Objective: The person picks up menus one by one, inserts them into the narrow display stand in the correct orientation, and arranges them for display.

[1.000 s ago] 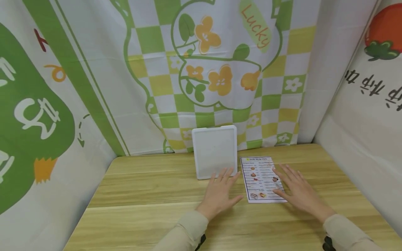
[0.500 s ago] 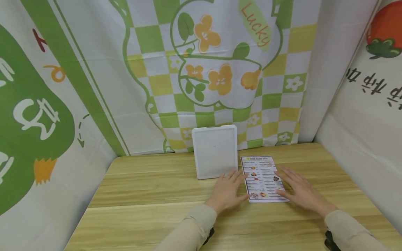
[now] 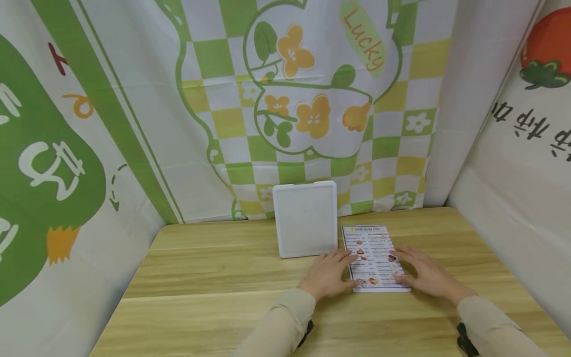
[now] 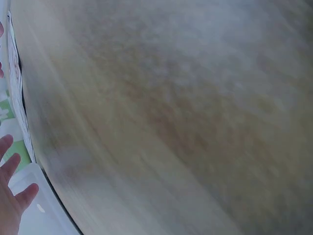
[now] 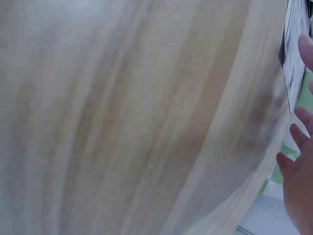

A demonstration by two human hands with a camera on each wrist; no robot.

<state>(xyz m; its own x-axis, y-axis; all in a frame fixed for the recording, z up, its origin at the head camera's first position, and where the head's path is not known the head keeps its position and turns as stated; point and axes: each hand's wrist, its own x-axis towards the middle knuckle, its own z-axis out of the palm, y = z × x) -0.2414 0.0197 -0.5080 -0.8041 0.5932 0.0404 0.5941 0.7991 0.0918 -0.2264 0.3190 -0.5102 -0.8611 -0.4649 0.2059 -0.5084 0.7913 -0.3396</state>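
Observation:
A printed menu sheet point(image 3: 372, 260) with small food pictures lies on the wooden table. My left hand point(image 3: 327, 273) is at its left edge, fingers spread and slightly bent, with the fingertips over the border. On the opposite side, my right hand point(image 3: 426, 275) lies along the right edge in a similar pose. Neither hand visibly pinches the paper. In the left wrist view, the left fingers point(image 4: 11, 169) show at the border, near the thin edge of the menu sheet point(image 4: 18, 93). The right wrist view catches part of the right hand point(image 5: 299, 181) beside the sheet point(image 5: 295, 54).
A white rectangular framed board point(image 3: 306, 220) stands upright at the back of the table point(image 3: 200, 277), just left of the sheet. Behind it hangs a green and yellow checkered cloth point(image 3: 308, 119). Printed fabric walls flank both sides.
My left hand has moved right, from in front of the white board to the sheet's left edge. The right hand has shifted only slightly and its fingers bend more. The sheet stays in place.

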